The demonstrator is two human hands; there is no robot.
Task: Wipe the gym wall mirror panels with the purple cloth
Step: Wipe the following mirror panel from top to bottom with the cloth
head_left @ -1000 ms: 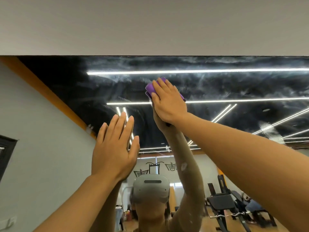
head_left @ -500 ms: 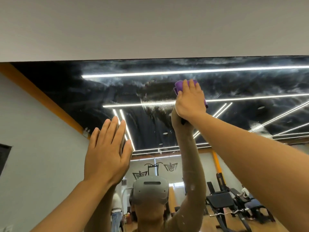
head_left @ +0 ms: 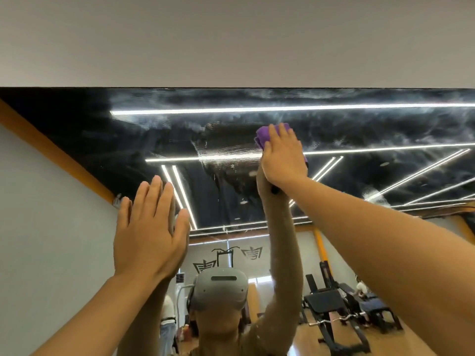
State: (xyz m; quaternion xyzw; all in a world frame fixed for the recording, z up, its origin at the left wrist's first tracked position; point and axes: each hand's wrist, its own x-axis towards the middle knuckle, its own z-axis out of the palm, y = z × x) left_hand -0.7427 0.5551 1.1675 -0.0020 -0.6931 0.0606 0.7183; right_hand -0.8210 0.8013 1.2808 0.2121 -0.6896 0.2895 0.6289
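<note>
Cloth (head_left: 262, 136) under right hand (head_left: 282, 158) on mirror (head_left: 359, 129) — left hand (head_left: 149, 235) lower-left

Both arms are reaching up; left hand (head_left: 150, 233) is lying flat, fingers straight; right hand (head_left: 282, 156) is pressing flat, upper centre-right.

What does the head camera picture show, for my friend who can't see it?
A person's right hand presses a crumpled purple cloth flat against the top of a big, smeary wall mirror, leaving a wet streak to the left of it. The left hand is raised open and flat lower down. Black gym benches show reflected in the glass.
</note>
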